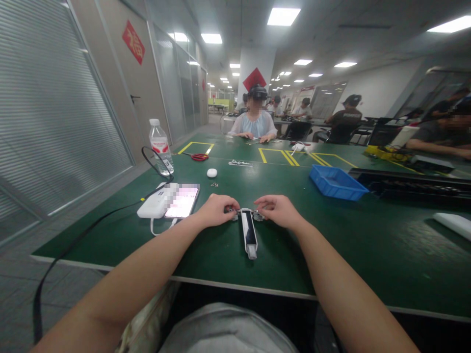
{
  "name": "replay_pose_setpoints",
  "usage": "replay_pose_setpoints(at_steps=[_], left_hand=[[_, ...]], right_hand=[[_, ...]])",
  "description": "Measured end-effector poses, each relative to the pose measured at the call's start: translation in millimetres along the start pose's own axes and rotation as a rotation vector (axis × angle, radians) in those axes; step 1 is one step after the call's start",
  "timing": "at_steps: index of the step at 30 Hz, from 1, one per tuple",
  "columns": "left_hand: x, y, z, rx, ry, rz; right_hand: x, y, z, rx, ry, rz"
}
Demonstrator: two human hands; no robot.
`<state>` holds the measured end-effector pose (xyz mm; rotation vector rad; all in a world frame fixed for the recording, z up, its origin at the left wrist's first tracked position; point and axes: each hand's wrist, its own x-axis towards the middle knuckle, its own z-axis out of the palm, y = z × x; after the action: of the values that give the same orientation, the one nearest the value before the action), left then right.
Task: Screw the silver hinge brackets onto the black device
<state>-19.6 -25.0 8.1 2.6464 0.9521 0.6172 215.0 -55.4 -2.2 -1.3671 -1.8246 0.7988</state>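
Observation:
A long narrow piece with a white rim and dark top (249, 230) lies on the green table (217, 250), its pale blunt end towards me. Small silvery parts stick out on both sides of its far end. My left hand (218, 210) is closed, thumb and fingertips together at the left silvery part (234, 215). On the other side, my right hand (278, 210) has curled fingers and thumb around the right silvery part (259, 216). The fingertips partly cover both parts, so their exact shape is hidden.
To the left are a phone (183, 200), a white power bank (152, 205), a cable and a water bottle (161, 147). Farther off lie a white case (212, 173), red-handled scissors (199, 157) and a blue tray (336, 184). Across the table sits a person (254, 122).

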Motion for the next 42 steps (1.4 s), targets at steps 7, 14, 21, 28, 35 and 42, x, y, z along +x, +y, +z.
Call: replay_pose_setpoints(at_steps=[7, 14, 21, 28, 35, 42], left_hand=[[0.2, 0.3, -0.1, -0.006, 0.003, 0.006], [0.1, 0.8, -0.2, -0.008, 0.002, 0.008], [0.0, 1.2, 0.0, -0.01, 0.007, -0.004], [0.1, 0.9, -0.3, 0.001, 0.005, 0.0], [0.2, 0.7, -0.3, -0.002, 0.003, 0.01], [-0.2, 1.4, -1.3, -0.004, 0.003, 0.008]], right_hand=[[0.4, 3.4, 0.6, 0.028, -0.013, -0.005], [-0.2, 1.0, 0.3, -0.027, -0.008, 0.004], [-0.6, -2.5, 0.8, -0.062, -0.007, -0.002], [-1.6, -6.9, 1.3, -0.038, -0.009, 0.016], [-0.8, -4.4, 2.8, -0.057, -0.001, -0.005], [-0.6, -2.9, 1.7, -0.005, -0.017, 0.011]])
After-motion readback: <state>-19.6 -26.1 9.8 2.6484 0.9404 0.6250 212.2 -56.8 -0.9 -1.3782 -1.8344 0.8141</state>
